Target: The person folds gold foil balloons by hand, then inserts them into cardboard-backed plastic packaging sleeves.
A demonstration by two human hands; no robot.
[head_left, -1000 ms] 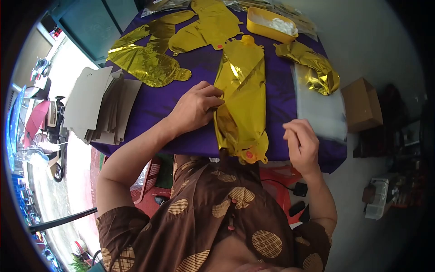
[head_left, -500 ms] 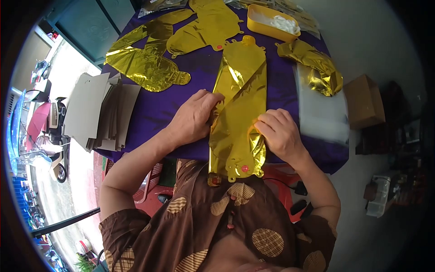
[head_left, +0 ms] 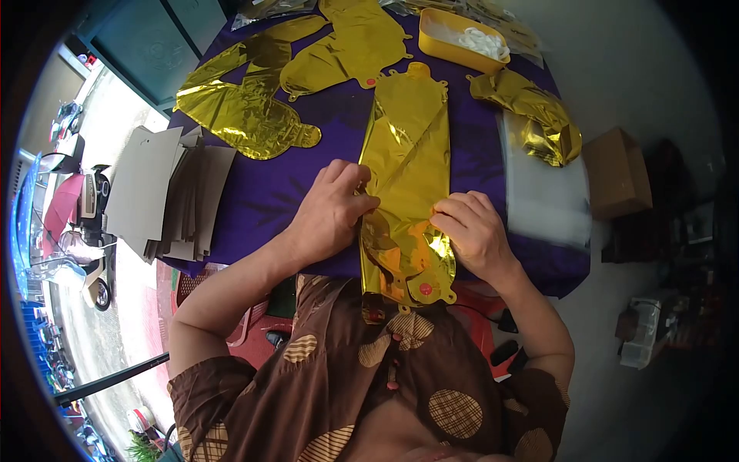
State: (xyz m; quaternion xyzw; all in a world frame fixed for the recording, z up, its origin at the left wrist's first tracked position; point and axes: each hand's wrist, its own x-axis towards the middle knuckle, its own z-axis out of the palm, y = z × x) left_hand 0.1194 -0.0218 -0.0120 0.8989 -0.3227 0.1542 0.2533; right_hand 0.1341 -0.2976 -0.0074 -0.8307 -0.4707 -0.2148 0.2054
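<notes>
Left hand [head_left: 327, 212] pinched left edge of gold foil piece [head_left: 408, 146], right hand [head_left: 476, 237] pinched right edge, fingers closed on foil. Foil piece lay lengthwise between hands, ran both ways past grip, near end over edge of purple cloth [head_left: 258, 185]. Card stack [head_left: 146, 185] left; clear plastic [head_left: 543, 196] right, folded gold foil [head_left: 531, 108] partly on it; yellow tub [head_left: 450, 50] beyond.

Plastic packets [head_left: 273, 9] cut off by top edge. Items [head_left: 668, 204] beyond carton [head_left: 618, 173] too dark to identify. Left hand [head_left: 331, 209]: fingertips partly hidden.
</notes>
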